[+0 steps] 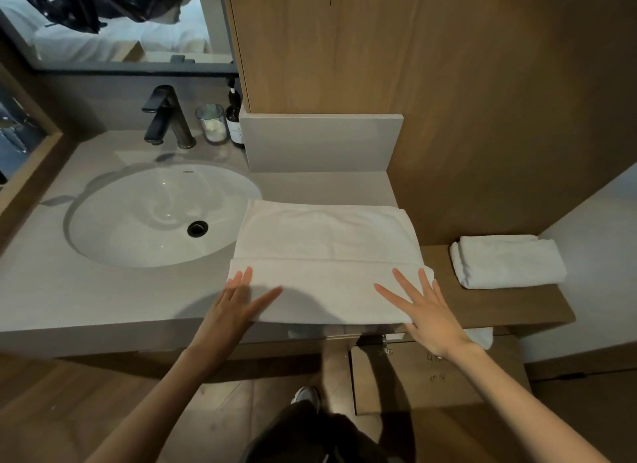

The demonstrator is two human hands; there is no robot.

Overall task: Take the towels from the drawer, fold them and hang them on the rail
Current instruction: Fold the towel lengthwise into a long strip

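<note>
Towel (pixel 324 235) spread on counter (pixel 86 290) right of sink (pixel 113 221), near third folded over; left hand (pixel 238 304) and right hand (pixel 425 312) laid flat on fold, spread wide, nothing gripped; fold should be smoothed outward, edges kept aligned before next fold.

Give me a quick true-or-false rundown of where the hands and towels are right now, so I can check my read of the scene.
1. The left hand and right hand lie flat, fingers straight, on the large towel. True.
2. The large towel lies inside the sink. False: it is spread on the counter, to the right of the basin.
3. A smaller folded towel sits on the wooden ledge at the right. True.
4. The right hand grips the faucet. False: the faucet stands untouched behind the sink.
</note>
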